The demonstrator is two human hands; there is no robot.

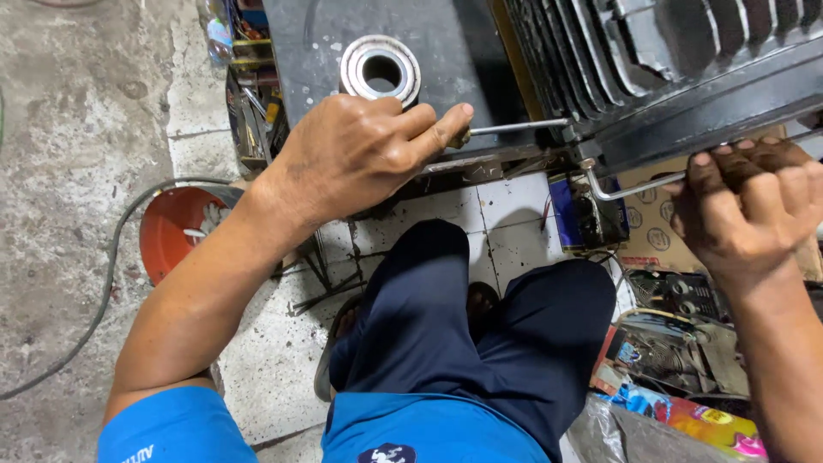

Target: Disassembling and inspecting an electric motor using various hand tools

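Head view: screwdriver (514, 128) within left-hand fingers (437, 120)

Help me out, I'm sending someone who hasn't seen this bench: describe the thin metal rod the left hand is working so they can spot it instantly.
Start at the black finned unit on the dark bench. At its lower left corner a thin silver rod runs left into the left hand, below the ringed steel bearing. It is straight, unlike the bent rod by the right hand.
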